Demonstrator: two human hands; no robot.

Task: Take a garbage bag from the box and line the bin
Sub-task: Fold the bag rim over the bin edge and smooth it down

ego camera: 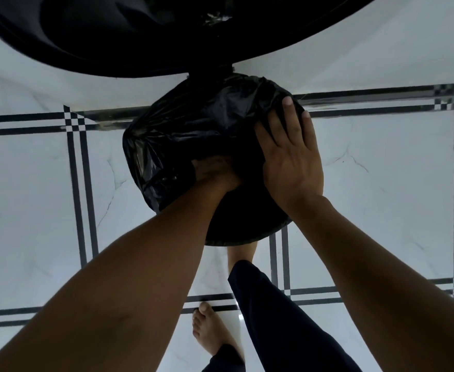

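Note:
A black garbage bag (193,122) is draped over the round bin (236,237), covering its rim and sagging into the opening. My left hand (215,173) is pushed down into the bag at the middle of the bin, with its fingers hidden in the plastic. On the bin's right rim my right hand (290,157) lies flat on the bag, fingers spread and pointing away from me. The bag box is not in view.
A large black lid-like shape (145,33) hangs blurred across the top of the view, just beyond the bin. The floor is white tile (381,170) with black stripe lines. My bare feet (209,328) and a dark trouser leg (268,312) stand just in front of the bin.

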